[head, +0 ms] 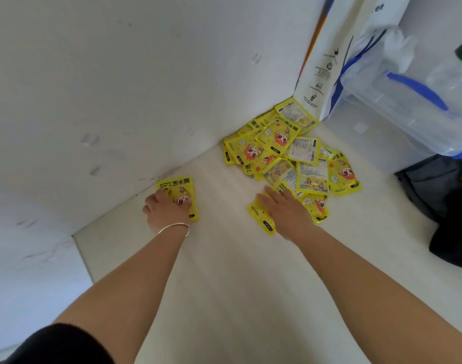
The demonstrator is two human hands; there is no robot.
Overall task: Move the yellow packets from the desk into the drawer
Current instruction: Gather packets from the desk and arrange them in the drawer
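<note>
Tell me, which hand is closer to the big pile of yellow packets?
Right. The right hand rests on a packet at the near edge of the pile; the left hand is apart, on a lone packet by the wall.

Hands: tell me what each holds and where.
The left hand grips the lone packet by its near end; the right hand rests flat on another packet, gripping nothing.

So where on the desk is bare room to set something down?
Bare: the strip between left hand, gripping a lone packet, and right hand; the desk nearer the camera. Crowded: the yellow packet pile by the clear bin.
</note>
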